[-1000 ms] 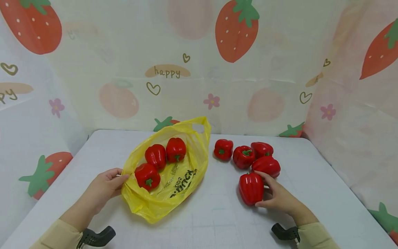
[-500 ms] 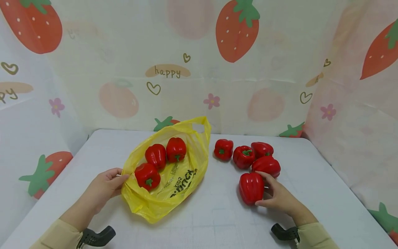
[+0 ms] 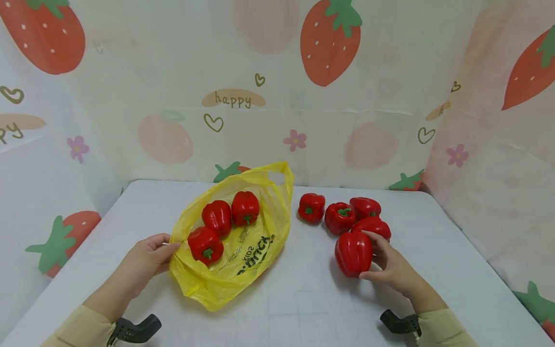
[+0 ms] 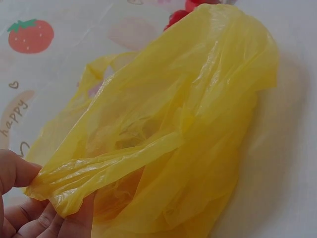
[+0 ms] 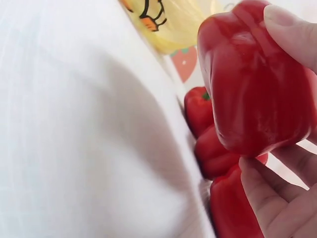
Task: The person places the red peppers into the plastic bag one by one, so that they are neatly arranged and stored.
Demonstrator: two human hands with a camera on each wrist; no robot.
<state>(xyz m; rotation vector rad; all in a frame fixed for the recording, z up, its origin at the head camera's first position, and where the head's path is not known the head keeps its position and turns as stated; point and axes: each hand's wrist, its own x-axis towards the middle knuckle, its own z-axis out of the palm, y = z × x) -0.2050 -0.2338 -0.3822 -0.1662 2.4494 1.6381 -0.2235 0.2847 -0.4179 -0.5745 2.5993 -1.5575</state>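
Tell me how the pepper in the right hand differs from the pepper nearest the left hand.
The held pepper is gripped by the right hand; the bagged pepper lies in the yellow bag. The held pepper shows no stem in the head view; the bagged pepper's green stem shows. Both are glossy red.

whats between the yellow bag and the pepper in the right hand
The head view shows only bare white tabletop between the yellow bag and the held red pepper.

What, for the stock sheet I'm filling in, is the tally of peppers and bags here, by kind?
Yellow plastic bag: 1
Red bell peppers: 8 (3 in the bag, 4 on the table, 1 in the right hand)
Total: 9
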